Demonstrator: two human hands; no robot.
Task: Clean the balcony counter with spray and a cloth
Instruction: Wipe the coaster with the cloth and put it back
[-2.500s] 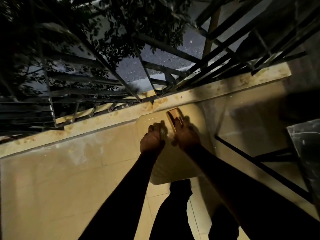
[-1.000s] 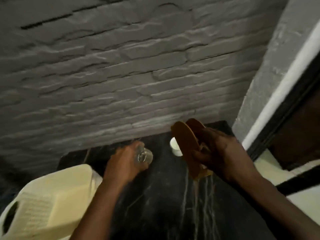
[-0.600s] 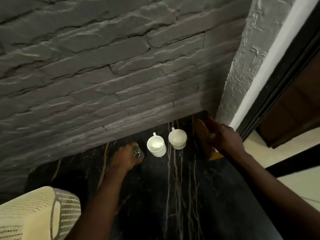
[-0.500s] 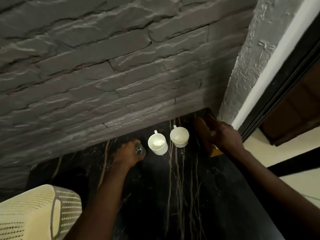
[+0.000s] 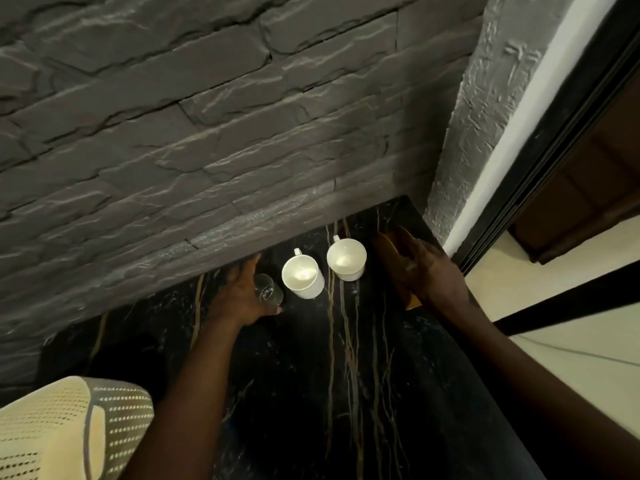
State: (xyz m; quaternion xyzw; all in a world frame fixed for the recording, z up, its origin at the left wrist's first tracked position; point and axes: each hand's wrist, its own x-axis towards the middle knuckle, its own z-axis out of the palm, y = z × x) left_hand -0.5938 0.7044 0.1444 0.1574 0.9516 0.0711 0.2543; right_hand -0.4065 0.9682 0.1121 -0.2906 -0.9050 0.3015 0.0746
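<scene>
- Grey stone wall point(image 5: 214, 126) of rough, stacked slabs fills the upper left of the view and runs down to meet the back edge of the table.
- Black marble table point(image 5: 311, 393) with pale gold veins stretches from that wall toward the camera; its surface is dark and glossy.
- To the right, a textured grey pillar point(image 5: 485, 109) stands at the table's far right corner, with a white strip and a black door frame point(image 5: 561, 140) beside it, and cream floor tiles point(image 5: 571, 341) below.
- At the lower left corner, a cream perforated plastic basket point(image 5: 62, 431) sits just beside the table's near edge; only part of it is in view.
- Left hand point(image 5: 242, 296) reaches across the table toward the wall, fingers curled loosely around a small clear bottle point(image 5: 267, 292), which may be the spray; its head is too blurred to tell. The bottle rests against the palm, near the table top.
- Right hand point(image 5: 426, 271) is at the far right corner of the table, fingers closed around a folded brown cloth point(image 5: 389, 249); the cloth stands on edge, with a lighter orange corner showing below the palm.
- Two white cups stand upright between the hands, close to the wall: the left cup point(image 5: 302, 275) just beside the bottle, the right cup point(image 5: 346, 258) near the cloth. Each has its handle pointing to the wall, and the two stand slightly apart.
</scene>
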